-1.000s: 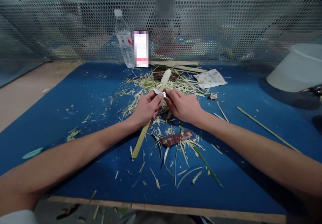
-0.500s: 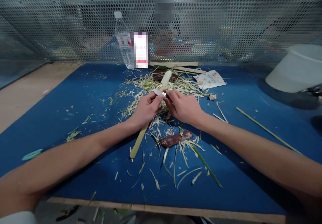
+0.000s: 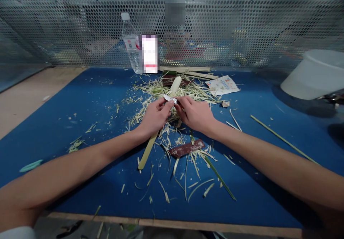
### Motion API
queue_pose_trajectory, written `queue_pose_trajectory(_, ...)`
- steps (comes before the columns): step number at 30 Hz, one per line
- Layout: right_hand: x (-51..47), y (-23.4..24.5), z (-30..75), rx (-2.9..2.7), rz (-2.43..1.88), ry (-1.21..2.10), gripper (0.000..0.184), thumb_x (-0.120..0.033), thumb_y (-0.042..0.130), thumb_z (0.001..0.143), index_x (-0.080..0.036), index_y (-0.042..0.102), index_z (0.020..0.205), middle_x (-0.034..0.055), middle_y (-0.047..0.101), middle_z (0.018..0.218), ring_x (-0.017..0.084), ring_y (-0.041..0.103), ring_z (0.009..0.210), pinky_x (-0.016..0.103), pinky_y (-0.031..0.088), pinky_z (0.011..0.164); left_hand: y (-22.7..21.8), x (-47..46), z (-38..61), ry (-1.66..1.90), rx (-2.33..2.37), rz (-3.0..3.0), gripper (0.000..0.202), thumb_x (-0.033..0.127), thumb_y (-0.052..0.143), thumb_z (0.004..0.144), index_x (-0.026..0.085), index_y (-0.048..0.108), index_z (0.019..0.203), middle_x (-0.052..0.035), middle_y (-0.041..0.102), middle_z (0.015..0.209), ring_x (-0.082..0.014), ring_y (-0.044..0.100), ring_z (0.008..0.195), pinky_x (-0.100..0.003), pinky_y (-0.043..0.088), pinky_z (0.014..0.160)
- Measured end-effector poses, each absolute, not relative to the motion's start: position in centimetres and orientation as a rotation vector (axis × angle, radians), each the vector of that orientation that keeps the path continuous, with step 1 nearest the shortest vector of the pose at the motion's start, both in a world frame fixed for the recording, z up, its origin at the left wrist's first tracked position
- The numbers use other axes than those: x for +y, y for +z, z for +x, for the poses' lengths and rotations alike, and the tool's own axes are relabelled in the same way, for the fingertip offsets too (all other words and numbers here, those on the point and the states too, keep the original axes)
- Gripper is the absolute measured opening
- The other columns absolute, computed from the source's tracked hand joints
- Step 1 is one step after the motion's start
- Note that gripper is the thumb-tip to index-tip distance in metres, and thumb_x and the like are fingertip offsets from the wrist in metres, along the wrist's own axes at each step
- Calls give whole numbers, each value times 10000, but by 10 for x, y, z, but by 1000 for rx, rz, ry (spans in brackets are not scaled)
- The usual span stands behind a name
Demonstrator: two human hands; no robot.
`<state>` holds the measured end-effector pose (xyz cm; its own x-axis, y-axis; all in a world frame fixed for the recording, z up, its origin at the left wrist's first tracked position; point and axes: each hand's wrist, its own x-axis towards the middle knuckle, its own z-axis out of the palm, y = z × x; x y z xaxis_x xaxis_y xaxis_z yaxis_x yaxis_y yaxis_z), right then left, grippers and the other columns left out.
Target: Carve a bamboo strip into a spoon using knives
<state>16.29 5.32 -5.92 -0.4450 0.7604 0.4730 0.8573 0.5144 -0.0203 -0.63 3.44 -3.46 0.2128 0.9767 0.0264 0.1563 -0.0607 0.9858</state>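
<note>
Both my hands meet over a heap of pale bamboo shavings (image 3: 150,88) at the middle of the table. My left hand (image 3: 157,117) is closed, its thumb and forefinger pinching a small white and silver piece (image 3: 168,98); whether it is paper, foil or a blade I cannot make out. From the other side, my right hand (image 3: 196,114) has its fingertips closed at the shiny end of that piece. A long bamboo strip (image 3: 147,153) with a broader, pale rounded far end runs beneath the hands, its middle hidden by my left hand. A dark red strip (image 3: 187,148) lies nearer me.
A water bottle (image 3: 132,45) and a lit, blurred-out phone (image 3: 149,54) stand against the perforated metal screen (image 3: 215,24). At right are a printed packet (image 3: 223,85), a white bucket (image 3: 314,74) and a thin green stick (image 3: 283,138). A turquoise item (image 3: 30,166) lies at left.
The camera view has shifted slightly. Both hands keep their place over the shavings, with hardly any movement at the fingertips around the small piece.
</note>
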Motion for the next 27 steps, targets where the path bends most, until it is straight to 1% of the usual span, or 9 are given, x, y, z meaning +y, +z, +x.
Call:
queue_pose_trajectory(7,54,-59,163,-2324,-1351,-353,480,-443,181,1019,-198,560,1182,80,682,1041,141,558,646,315,139,521,-32,34,-3,1000,1193,1475,238,330,496,943,158,620,1051,91,371,470,-42,322,364,-195,282,388)
queue_pose_trajectory(14,54,-59,163,-2331,-1370,-342,465,-437,184,1018,-176,549,1141,92,680,1041,139,550,630,313,134,523,-33,35,-4,1014,1199,1507,219,332,500,939,164,623,1009,80,375,471,-45,324,380,-197,242,399)
queue_pose_trajectory(18,55,-59,163,-2332,-1371,-323,462,-441,183,1016,-179,546,1131,92,679,1050,137,545,622,314,134,518,-34,36,-4,1008,1206,1523,193,316,486,944,174,599,1010,78,380,481,-45,324,379,-198,234,398)
queue_pose_trajectory(24,54,-58,162,-2306,-1365,-316,460,-449,202,1012,-186,565,1115,96,684,1045,149,565,650,316,149,517,-34,36,-4,1003,1222,1551,196,347,480,945,184,589,942,74,373,474,-50,327,382,-207,239,399)
queue_pose_trajectory(27,58,-59,163,-2259,-1407,-288,461,-457,213,1008,-184,571,1107,102,688,1037,153,564,651,315,159,519,-31,33,-2,994,1232,1566,217,335,488,938,175,627,984,66,387,471,-58,333,383,-218,243,396)
